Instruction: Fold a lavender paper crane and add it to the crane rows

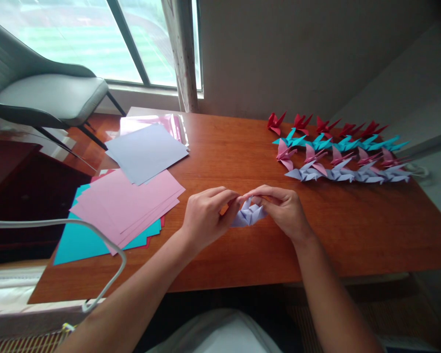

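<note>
Daylight from the window (pixel 132 54) falls across a brown table (pixel 224 157). Between the left hand (pixel 208 215) and the right hand (pixel 284 208), near the table's front edge, is a lilac folded paper piece (pixel 250 214), its long axis running roughly left to right. Fingers of both hands pinch it; its body shows just below the meeting fingertips, neither hand clearly nearer.

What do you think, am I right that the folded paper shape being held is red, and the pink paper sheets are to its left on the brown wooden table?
Not quite: the folded paper shape being held is pale purple, not red, as the head view shows. The pink paper sheets are to its left on the brown wooden table.
</note>
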The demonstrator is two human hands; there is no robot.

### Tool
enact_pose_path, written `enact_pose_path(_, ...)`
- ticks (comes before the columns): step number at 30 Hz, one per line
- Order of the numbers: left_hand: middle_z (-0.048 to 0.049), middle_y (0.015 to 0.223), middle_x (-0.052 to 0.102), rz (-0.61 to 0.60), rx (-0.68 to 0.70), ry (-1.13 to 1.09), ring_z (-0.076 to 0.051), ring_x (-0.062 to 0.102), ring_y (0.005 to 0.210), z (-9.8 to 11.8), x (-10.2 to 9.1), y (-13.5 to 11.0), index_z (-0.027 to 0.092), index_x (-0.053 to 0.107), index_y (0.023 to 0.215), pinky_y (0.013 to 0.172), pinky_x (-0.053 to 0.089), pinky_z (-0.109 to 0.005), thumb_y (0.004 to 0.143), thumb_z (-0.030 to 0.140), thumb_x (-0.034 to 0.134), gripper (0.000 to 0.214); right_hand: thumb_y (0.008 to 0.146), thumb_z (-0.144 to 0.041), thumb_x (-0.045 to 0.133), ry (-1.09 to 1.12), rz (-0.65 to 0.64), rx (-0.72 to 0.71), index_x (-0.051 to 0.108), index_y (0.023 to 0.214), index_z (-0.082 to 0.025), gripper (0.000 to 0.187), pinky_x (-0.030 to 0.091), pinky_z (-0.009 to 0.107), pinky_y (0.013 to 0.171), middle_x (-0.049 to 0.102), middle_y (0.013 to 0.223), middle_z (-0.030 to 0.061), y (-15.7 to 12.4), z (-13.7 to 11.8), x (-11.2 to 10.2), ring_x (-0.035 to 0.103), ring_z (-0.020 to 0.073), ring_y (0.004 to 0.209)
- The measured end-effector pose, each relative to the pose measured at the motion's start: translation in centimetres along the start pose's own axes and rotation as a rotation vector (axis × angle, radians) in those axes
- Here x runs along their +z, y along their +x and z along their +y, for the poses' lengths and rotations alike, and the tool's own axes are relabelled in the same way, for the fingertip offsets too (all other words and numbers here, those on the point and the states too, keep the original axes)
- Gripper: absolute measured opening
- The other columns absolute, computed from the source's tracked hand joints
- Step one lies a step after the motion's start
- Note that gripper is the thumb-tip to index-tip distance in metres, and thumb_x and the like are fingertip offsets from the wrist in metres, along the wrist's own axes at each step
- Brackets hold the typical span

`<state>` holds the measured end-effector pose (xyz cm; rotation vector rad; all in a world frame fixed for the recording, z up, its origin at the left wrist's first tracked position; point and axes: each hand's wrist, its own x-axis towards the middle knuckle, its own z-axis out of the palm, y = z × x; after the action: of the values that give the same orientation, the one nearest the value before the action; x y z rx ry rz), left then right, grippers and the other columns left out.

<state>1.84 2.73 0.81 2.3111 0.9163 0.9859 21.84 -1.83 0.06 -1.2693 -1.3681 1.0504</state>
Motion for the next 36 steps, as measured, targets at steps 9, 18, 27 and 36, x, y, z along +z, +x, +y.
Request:
enact_pose_path(9,0.0001,0.067,0.062,0.123,-0.055,-0.002,-0.009,0.050,0.056,0.1,-0.3,0.2,0.018,0.068,0.085,0.054,0.036,-0.022,0.095,0.027,0.057,0.018,0.085,-0.031,0.072,-0.055,0.103,-0.006,0.073,0.086,-0.023,0.008,0.051,0.036,0.084,0.074,0.089,0.0031,0.0,0.2,0.2,0.066,0.0205,0.088)
enact_pose_path(18,-0.0009,0.074,0.068,0.112,0.023,0.031,-0.009,0.053,0.057,0.3,0.2,-0.1,0.019,0.069,0.088,0.053,0.038,-0.022,0.093,0.024,0.060,0.011,0.087,-0.029,0.067,-0.077,0.101,-0.049,0.066,0.082,-0.022,0.009,0.046,0.032,0.074,0.063,0.081,0.0011,0.0,-0.2,0.3,0.057,0.0174,0.078)
enact_pose_path(27,-0.0023,0.076,0.070,0.164,0.017,0.001,-0.010,0.058,0.060,0.6,0.0,-0.1,0.019,0.069,0.090,0.055,0.041,-0.022,0.093,0.022,0.059,0.011,0.087,-0.031,0.069,-0.127,0.098,-0.055,0.066,0.081,-0.022,0.011,0.047,0.032,0.072,0.063,0.081,0.0015,0.1,-0.3,0.4,0.058,0.0176,0.077)
enact_pose_path(36,-0.0042,0.091,0.074,0.040,0.074,0.058,-0.012,0.066,0.073,0.3,1.1,-0.6,0.021,0.070,0.103,0.063,0.047,-0.022,0.093,0.027,0.061,0.014,0.084,-0.030,0.074,-0.142,0.157,-0.128,0.071,0.081,-0.025,0.006,0.048,0.036,0.079,0.065,0.083,0.0019,0.2,0.2,0.3,0.060,0.0195,0.082)
